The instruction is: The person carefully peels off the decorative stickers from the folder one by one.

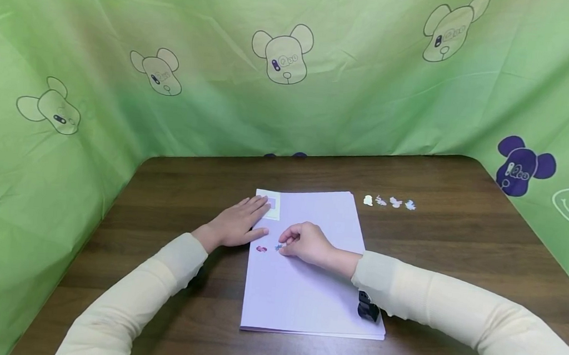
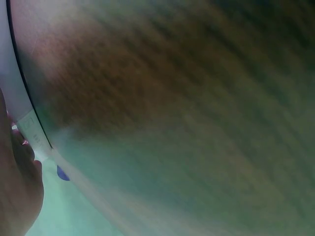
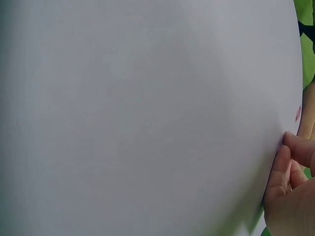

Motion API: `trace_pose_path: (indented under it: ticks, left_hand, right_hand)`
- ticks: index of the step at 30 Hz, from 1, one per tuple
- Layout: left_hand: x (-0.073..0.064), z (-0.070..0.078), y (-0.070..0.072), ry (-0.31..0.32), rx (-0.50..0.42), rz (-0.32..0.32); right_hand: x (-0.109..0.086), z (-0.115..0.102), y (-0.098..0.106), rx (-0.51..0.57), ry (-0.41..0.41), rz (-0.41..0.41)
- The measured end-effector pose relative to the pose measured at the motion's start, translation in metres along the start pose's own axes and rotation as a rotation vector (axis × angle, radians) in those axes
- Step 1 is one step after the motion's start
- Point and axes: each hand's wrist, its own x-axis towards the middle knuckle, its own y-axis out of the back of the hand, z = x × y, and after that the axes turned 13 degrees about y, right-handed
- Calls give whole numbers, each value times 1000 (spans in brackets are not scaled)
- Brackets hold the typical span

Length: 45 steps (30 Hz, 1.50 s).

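A stack of large white paper sheets [image 1: 315,297] lies on the wooden table. My left hand [image 1: 238,222] rests with straight fingers across its upper left edge, fingertips over a small white card [image 1: 274,213] with a pale square on it. My right hand [image 1: 309,243] is low over the paper, thumb and fingertips pinching a small blue sticker [image 1: 277,248] at the sheet's surface. Just left of it, a small red sticker [image 1: 261,248] lies on the paper. The right wrist view shows the right fingertips [image 3: 287,138] at the paper; the blue sticker is hidden there.
Several small pale cut-out pieces [image 1: 395,202] lie in a row on the table [image 1: 188,192], right of the paper's top corner. A green cloth [image 1: 209,110] with bear-head prints hangs behind and beside the table. A black device [image 1: 368,306] sits under the right sleeve.
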Motion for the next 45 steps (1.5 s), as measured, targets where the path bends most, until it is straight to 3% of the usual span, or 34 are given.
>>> trace_pose_path:
  ticks: [16, 33, 38, 45]
  left_hand:
    - [1, -1, -2, 0, -5, -7]
    - [1, -2, 0, 16, -9, -23]
    - [1, -3, 0, 13, -14, -20]
    - [1, -3, -1, 10, -21, -12]
  right_hand:
    - [-3, -1, -3, -61, 57, 18]
    - [1, 0, -1, -29, 7, -14]
    - [-1, -1, 0, 13, -7, -12]
    - [-3, -1, 3, 150, -48, -4]
